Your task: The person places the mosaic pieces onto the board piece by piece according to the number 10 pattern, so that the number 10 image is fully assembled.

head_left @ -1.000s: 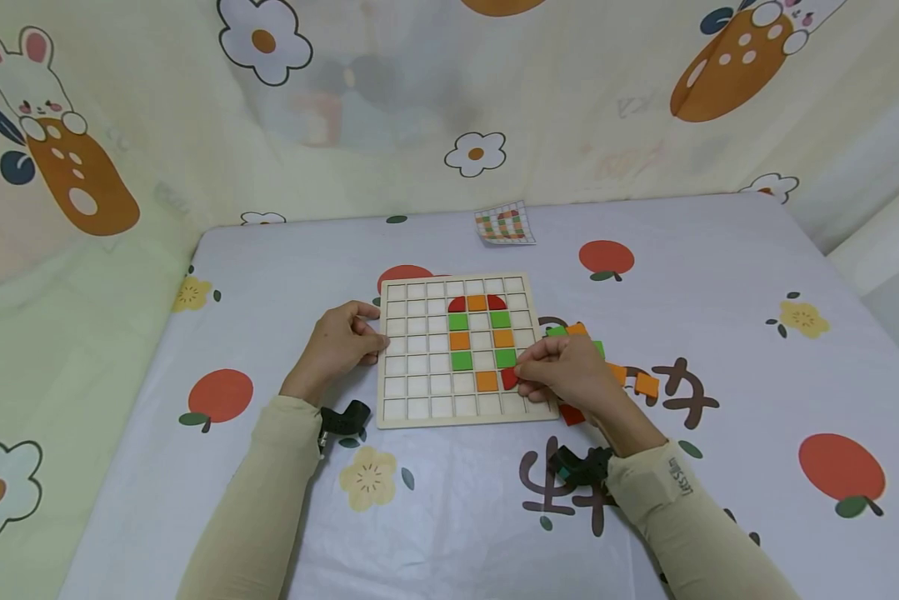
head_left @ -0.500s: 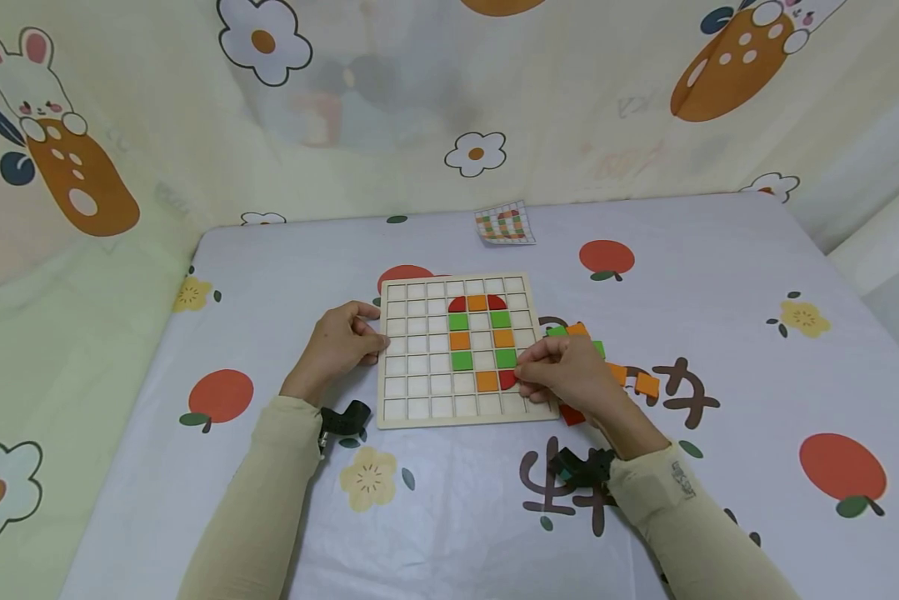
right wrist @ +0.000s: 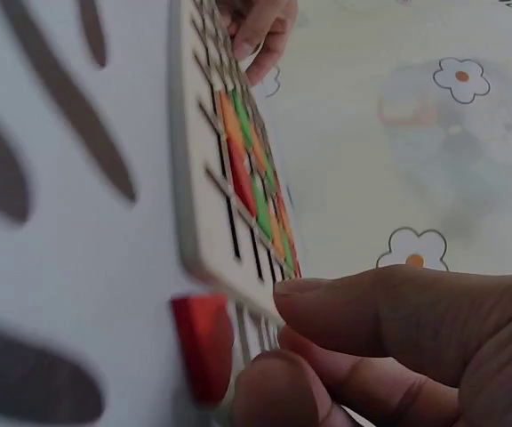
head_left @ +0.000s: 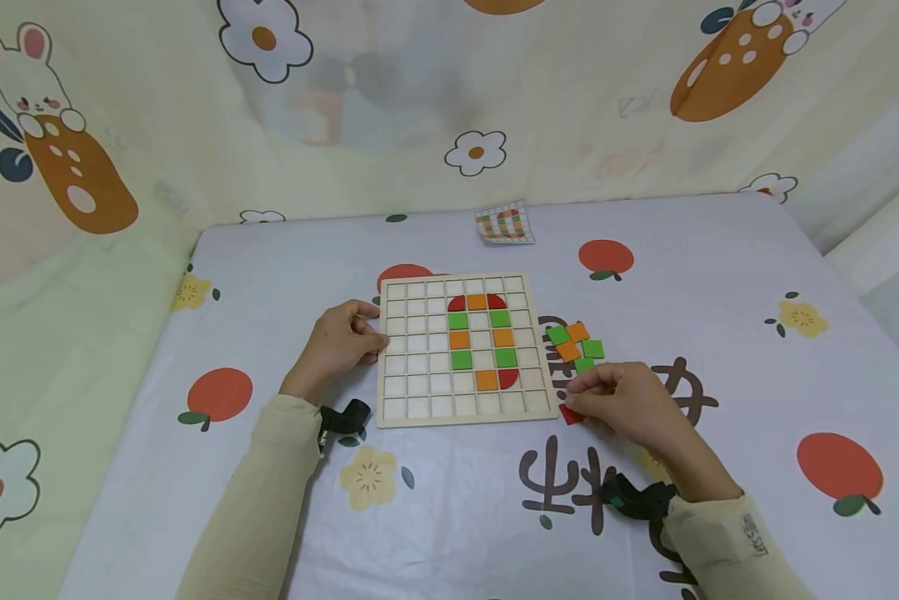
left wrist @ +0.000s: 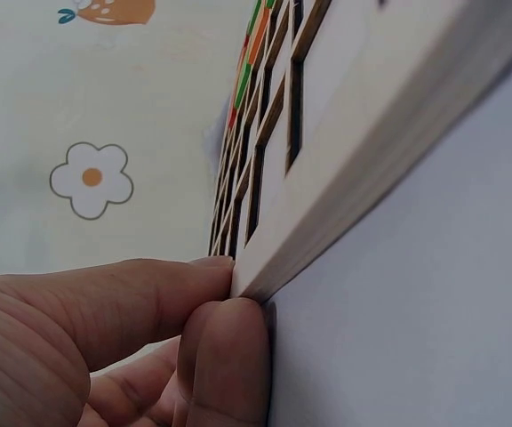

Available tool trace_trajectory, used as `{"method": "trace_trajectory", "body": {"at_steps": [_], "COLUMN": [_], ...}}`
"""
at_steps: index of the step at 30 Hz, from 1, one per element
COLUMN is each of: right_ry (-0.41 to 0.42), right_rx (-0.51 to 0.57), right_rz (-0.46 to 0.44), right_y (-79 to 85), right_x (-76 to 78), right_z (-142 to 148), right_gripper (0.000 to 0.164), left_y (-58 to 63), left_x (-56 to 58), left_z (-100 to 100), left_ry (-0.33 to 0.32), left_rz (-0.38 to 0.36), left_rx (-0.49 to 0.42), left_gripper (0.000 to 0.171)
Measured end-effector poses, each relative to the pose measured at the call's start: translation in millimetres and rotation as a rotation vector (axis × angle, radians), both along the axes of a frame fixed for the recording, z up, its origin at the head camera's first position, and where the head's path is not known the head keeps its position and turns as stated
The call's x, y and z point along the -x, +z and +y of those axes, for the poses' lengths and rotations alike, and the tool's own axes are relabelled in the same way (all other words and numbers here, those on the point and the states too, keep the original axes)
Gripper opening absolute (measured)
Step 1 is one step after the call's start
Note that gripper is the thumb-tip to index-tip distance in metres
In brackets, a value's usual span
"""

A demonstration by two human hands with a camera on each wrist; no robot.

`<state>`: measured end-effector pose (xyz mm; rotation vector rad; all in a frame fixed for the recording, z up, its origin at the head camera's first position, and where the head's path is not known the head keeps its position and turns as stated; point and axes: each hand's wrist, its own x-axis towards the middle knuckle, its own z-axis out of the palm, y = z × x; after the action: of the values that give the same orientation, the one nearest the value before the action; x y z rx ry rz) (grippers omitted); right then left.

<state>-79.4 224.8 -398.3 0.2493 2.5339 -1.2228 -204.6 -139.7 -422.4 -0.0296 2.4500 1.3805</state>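
A wooden grid board (head_left: 419, 408) lies on the table with red, orange and green tiles in some of its cells. My left hand (head_left: 340, 342) pinches the board's left edge, thumb on top, as the left wrist view (left wrist: 132, 329) shows from close by. Just off the board's lower right corner, my right hand (head_left: 629, 404) hovers near a red tile (head_left: 571, 415) and partly covers it. In the right wrist view that red tile (right wrist: 204, 347) stands beside the fingertips, with nothing visibly held. A rounded red tile (head_left: 507, 379) sits in its cell beside an orange tile (head_left: 486, 381).
Loose green and orange tiles (head_left: 569, 351) lie right of the board, some hidden by the right hand. A small card with a coloured grid pattern (head_left: 505, 223) stands at the table's back edge against the curtain (head_left: 389, 183). A printed cloth (head_left: 434, 525) covers the table.
My right hand has let go of the rounded red tile, now lying in its cell, and has moved right and towards me, off the board. The left hand stays put.
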Motion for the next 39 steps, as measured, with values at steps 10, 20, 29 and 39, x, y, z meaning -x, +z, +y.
{"method": "trace_trajectory", "body": {"at_steps": [10,20,29,39], "right_ry": [0.033,0.076,0.066,0.044], "right_rx": [-0.134,-0.140,-0.029,0.059], "right_rz": [0.063,0.048,0.051,0.081], "right_y": [-3.0,-0.4,-5.3,-7.2], "right_x": [-12.2,-14.2,-11.2,-8.6], "right_z": [-2,-6,-5,-2], "right_gripper": [0.020,0.015,0.019,0.024], "left_y": [2.9,3.8,1.9,3.8], "left_x": [-1.4,-2.6,-0.2,-1.6], "left_z": [1,2,1,0], "left_ry": [0.006,0.007,0.014,0.004], "left_rz": [-0.007,-0.004,-0.015,-0.016], "left_rx": [-0.009,-0.002,-0.007,-0.021], "left_gripper": [0.045,0.044,0.044,0.045]}}
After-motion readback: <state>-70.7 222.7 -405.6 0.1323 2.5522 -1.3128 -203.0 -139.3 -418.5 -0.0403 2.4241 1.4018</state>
